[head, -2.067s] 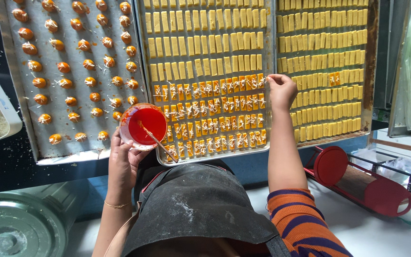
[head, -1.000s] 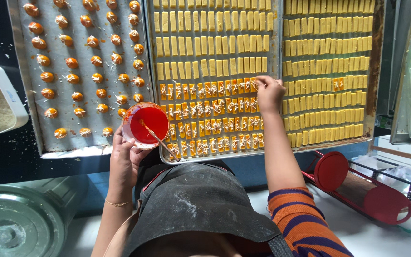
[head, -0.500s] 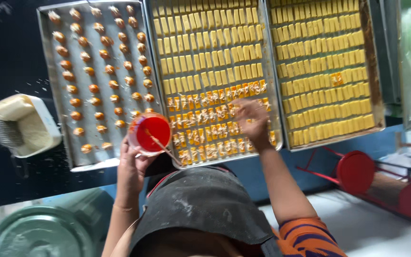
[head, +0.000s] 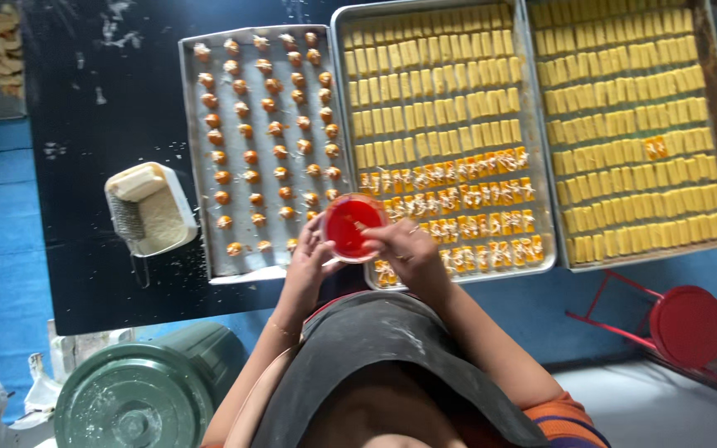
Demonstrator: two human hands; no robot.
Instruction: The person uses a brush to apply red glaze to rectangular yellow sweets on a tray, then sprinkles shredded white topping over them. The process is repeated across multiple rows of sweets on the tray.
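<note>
Our left hand [head: 307, 267] grips red cup [head: 353, 226] | right hand [head: 404, 249] pinches its 3 o'clock rim | over middle tray's [head: 446, 278] near edge, bare tabletop [head: 101, 274] at 9 o'clock

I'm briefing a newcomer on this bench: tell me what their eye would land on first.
First, the small red cup at the centre, held by the left hand while the right hand reaches into it. Behind it, the middle tray holds rows of pale yellow sticks, its near rows glazed orange. To its left, a tray of small round pastries lies on the dark table.
</note>
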